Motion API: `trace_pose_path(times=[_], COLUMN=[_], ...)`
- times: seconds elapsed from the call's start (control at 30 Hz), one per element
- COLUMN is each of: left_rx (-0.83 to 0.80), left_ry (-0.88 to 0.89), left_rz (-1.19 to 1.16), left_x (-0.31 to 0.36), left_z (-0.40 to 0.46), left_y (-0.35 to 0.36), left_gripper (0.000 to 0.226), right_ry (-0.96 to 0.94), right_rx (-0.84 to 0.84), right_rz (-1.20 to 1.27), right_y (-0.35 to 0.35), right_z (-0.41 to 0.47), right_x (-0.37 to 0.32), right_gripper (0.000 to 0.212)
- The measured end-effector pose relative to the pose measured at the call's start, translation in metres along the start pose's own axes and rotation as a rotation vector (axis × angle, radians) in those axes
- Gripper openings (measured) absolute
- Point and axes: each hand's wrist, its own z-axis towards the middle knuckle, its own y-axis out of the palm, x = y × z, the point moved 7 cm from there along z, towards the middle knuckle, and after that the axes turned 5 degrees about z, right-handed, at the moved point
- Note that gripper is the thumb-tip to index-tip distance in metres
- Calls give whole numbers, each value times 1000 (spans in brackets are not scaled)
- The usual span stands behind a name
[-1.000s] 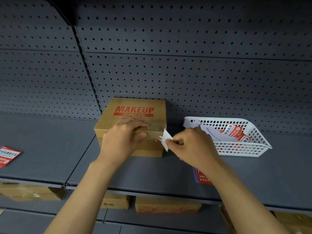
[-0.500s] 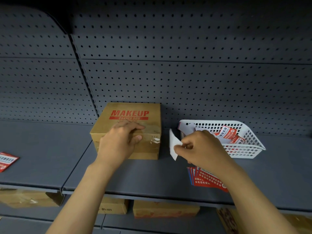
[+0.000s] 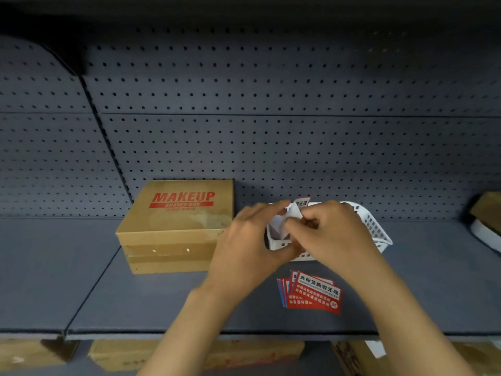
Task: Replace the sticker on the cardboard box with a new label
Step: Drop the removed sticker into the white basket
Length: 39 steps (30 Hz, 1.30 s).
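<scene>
A brown cardboard box (image 3: 179, 226) printed MAKEUP in red sits on the grey shelf (image 3: 151, 302); its front face shows pale residue and no sticker. To its right, over the white plastic basket (image 3: 379, 232), both hands meet. My right hand (image 3: 330, 232) and my left hand (image 3: 249, 240) pinch the peeled white sticker (image 3: 284, 221), which is crumpled between the fingers. A fanned stack of red new labels (image 3: 314, 293) lies on the shelf just in front of the basket, below my hands.
The basket holds more red-and-white label scraps (image 3: 302, 202), mostly hidden by my hands. A pegboard wall (image 3: 271, 145) backs the shelf. A brown and white object (image 3: 488, 226) sits at the far right. Cardboard boxes (image 3: 195, 354) lie on the lower shelf.
My left hand has left the box and moved right to join my right hand on the peeled sticker. My right hand carried the sticker over the basket. The view shifted right.
</scene>
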Motion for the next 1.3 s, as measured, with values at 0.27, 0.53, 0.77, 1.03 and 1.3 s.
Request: trace_pose_path(times=[0.27,0.53,0.77,1.03,1.3], left_rx=[9,-83,-146,53,-195], left_ry=[-28,-243,-335,-241,-349], left_rz=[-248,-735,-912,-529,-723], left_x=[26,41,53,40,21], left_z=[15,31,30,38,66], left_y=[36,56,77,71,73], left_gripper=[24,21,28,30,15], right_ry=[10,41,113,129,120], right_rx=[-5,101,228,246,57], right_rz=[159,472,475,455,405], right_y=[-30,-49,-49,-49,-49], right_z=[-6,-11,-12,-7,13], right_x=[29,59,82,92,98], right_gripper=[45,35,7,21,18])
